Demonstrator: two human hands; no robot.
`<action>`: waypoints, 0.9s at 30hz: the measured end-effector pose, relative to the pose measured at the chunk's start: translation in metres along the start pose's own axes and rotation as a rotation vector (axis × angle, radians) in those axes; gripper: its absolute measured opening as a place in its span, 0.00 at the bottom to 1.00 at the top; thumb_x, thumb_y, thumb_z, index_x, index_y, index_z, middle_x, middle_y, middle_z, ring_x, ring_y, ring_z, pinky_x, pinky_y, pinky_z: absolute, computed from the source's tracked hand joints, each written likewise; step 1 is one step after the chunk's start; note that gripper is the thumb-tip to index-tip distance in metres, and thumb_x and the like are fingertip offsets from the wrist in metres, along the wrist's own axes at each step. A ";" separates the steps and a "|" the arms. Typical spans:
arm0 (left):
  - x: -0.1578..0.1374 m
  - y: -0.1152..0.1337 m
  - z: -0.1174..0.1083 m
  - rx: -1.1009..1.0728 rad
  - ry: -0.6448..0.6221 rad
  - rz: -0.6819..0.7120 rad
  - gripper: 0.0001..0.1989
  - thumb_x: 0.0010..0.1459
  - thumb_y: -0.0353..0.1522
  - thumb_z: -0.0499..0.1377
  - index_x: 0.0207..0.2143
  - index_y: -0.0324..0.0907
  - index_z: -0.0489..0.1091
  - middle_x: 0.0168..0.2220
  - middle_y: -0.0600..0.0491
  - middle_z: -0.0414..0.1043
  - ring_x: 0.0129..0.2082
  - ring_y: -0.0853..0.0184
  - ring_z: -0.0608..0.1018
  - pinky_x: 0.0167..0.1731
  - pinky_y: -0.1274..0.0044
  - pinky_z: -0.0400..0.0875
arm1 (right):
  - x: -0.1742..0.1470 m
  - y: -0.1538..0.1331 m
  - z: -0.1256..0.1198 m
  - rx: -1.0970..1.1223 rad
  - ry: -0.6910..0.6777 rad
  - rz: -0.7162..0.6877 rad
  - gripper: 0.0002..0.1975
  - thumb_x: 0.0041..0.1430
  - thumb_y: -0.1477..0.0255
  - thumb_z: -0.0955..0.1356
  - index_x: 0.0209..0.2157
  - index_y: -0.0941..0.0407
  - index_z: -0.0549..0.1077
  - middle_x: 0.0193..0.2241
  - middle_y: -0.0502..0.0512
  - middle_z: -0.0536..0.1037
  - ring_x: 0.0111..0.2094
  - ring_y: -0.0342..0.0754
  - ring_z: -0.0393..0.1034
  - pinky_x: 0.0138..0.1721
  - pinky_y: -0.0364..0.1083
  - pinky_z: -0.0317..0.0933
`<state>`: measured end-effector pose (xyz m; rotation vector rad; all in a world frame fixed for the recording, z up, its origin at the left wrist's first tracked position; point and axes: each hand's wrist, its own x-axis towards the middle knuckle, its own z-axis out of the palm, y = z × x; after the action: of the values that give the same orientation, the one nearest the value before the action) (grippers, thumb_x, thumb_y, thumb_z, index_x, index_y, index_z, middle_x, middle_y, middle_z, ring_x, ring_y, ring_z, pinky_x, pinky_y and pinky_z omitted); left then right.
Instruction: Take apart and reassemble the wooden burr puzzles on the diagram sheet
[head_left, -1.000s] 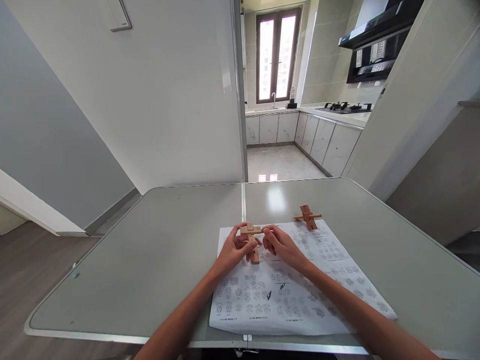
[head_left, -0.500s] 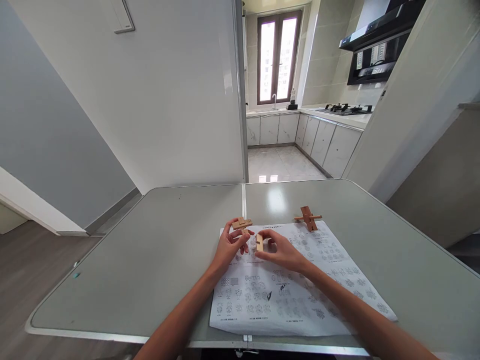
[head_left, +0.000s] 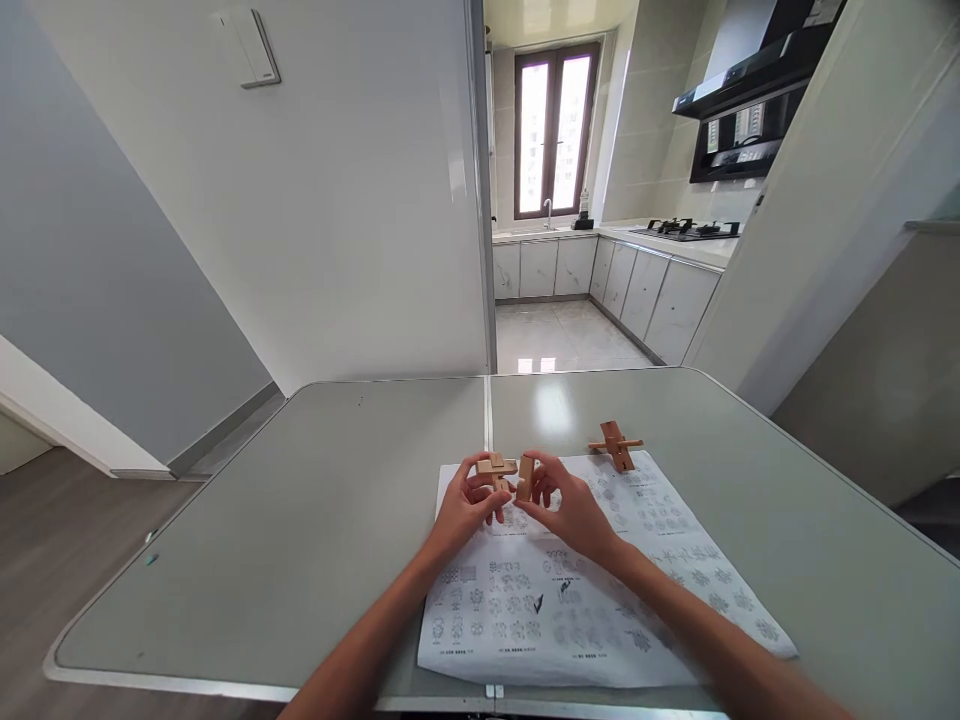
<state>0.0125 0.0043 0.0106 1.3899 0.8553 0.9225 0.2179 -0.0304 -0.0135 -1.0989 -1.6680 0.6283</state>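
My left hand is closed around a small assembly of interlocking wooden puzzle pieces, light tan, with pieces crossing each other. Just to its right, my right hand pinches a single notched wooden block between thumb and fingers, held upright. The block is very near the assembly; whether they touch I cannot tell. Both hands are above a white printed sheet covered with small line diagrams. Fingers hide part of the assembly.
A darker brown wooden cross-shaped puzzle assembly rests at the sheet's far edge, right of my hands. The grey-green folding table has a centre seam and a pale metal rim. Beyond it are a white wall and a kitchen doorway.
The hands have come closer together, bringing the wooden block up beside the assembly. The assembly has turned and shifted right. The view has tilted slightly upward.
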 end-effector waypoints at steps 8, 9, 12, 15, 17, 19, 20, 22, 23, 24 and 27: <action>0.001 -0.005 0.001 0.014 -0.004 0.039 0.33 0.50 0.40 0.74 0.56 0.45 0.67 0.41 0.51 0.75 0.33 0.68 0.76 0.27 0.79 0.71 | -0.002 0.007 0.003 -0.140 -0.036 -0.063 0.24 0.66 0.62 0.69 0.62 0.45 0.66 0.41 0.55 0.80 0.31 0.51 0.75 0.35 0.52 0.72; 0.001 -0.006 0.002 -0.005 -0.015 0.030 0.33 0.50 0.40 0.74 0.55 0.45 0.67 0.41 0.51 0.75 0.34 0.67 0.77 0.28 0.79 0.72 | -0.003 0.007 0.003 -0.143 -0.042 -0.052 0.24 0.66 0.62 0.69 0.62 0.45 0.66 0.41 0.55 0.80 0.31 0.51 0.75 0.35 0.52 0.72; 0.000 -0.006 0.004 -0.061 -0.029 0.018 0.33 0.49 0.39 0.75 0.54 0.44 0.66 0.46 0.49 0.75 0.36 0.66 0.79 0.32 0.76 0.74 | -0.003 0.003 0.003 -0.118 -0.036 -0.010 0.23 0.66 0.60 0.69 0.61 0.46 0.67 0.39 0.55 0.81 0.31 0.50 0.74 0.35 0.52 0.71; 0.000 -0.005 0.004 -0.061 0.007 0.026 0.33 0.50 0.39 0.74 0.55 0.43 0.66 0.45 0.49 0.75 0.34 0.69 0.77 0.33 0.76 0.73 | 0.000 -0.004 0.001 0.072 0.009 0.099 0.30 0.62 0.58 0.73 0.62 0.48 0.64 0.37 0.54 0.80 0.31 0.50 0.73 0.34 0.51 0.70; 0.001 -0.004 0.002 -0.047 0.046 0.038 0.32 0.52 0.39 0.73 0.56 0.42 0.66 0.44 0.49 0.76 0.32 0.70 0.75 0.32 0.77 0.72 | 0.004 -0.006 -0.003 0.297 0.012 0.225 0.36 0.59 0.56 0.75 0.63 0.50 0.62 0.36 0.53 0.79 0.32 0.50 0.73 0.34 0.50 0.69; 0.001 -0.003 0.001 -0.028 0.085 0.049 0.32 0.52 0.40 0.73 0.56 0.42 0.66 0.41 0.50 0.76 0.31 0.71 0.74 0.31 0.77 0.71 | 0.008 -0.005 -0.007 0.500 -0.017 0.347 0.35 0.57 0.54 0.75 0.61 0.52 0.65 0.38 0.55 0.79 0.34 0.50 0.73 0.34 0.49 0.68; 0.001 -0.002 0.001 -0.018 0.102 0.051 0.32 0.52 0.41 0.73 0.56 0.42 0.66 0.39 0.51 0.76 0.30 0.71 0.73 0.31 0.77 0.71 | 0.009 -0.004 -0.009 0.580 -0.034 0.391 0.32 0.57 0.53 0.74 0.58 0.53 0.69 0.40 0.57 0.79 0.35 0.50 0.73 0.34 0.49 0.68; 0.001 -0.002 0.001 -0.001 0.115 0.054 0.33 0.51 0.41 0.73 0.56 0.43 0.66 0.37 0.53 0.74 0.30 0.70 0.73 0.32 0.77 0.72 | 0.012 0.000 -0.012 0.702 -0.078 0.448 0.27 0.60 0.49 0.70 0.51 0.54 0.75 0.46 0.61 0.78 0.40 0.52 0.73 0.37 0.50 0.68; 0.001 -0.003 0.001 0.005 0.110 0.057 0.33 0.51 0.41 0.73 0.56 0.43 0.66 0.37 0.53 0.74 0.31 0.70 0.73 0.33 0.76 0.73 | 0.013 0.002 -0.014 0.740 -0.104 0.465 0.26 0.62 0.47 0.68 0.48 0.54 0.76 0.48 0.63 0.78 0.42 0.53 0.73 0.39 0.51 0.68; 0.001 -0.003 0.001 0.012 0.101 0.061 0.33 0.52 0.40 0.73 0.56 0.43 0.66 0.37 0.53 0.74 0.31 0.70 0.73 0.34 0.76 0.73 | 0.013 0.002 -0.015 0.761 -0.132 0.481 0.26 0.64 0.46 0.65 0.46 0.54 0.77 0.49 0.63 0.78 0.43 0.54 0.73 0.41 0.52 0.69; 0.000 -0.004 0.001 0.044 0.087 0.076 0.32 0.52 0.40 0.73 0.57 0.44 0.66 0.38 0.53 0.74 0.32 0.71 0.73 0.35 0.76 0.73 | 0.014 0.000 -0.017 0.767 -0.181 0.513 0.28 0.66 0.46 0.60 0.45 0.53 0.77 0.47 0.63 0.78 0.43 0.55 0.73 0.45 0.53 0.68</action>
<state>0.0134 0.0043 0.0067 1.4370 0.8978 1.0343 0.2327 -0.0198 -0.0005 -0.8948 -1.0939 1.5787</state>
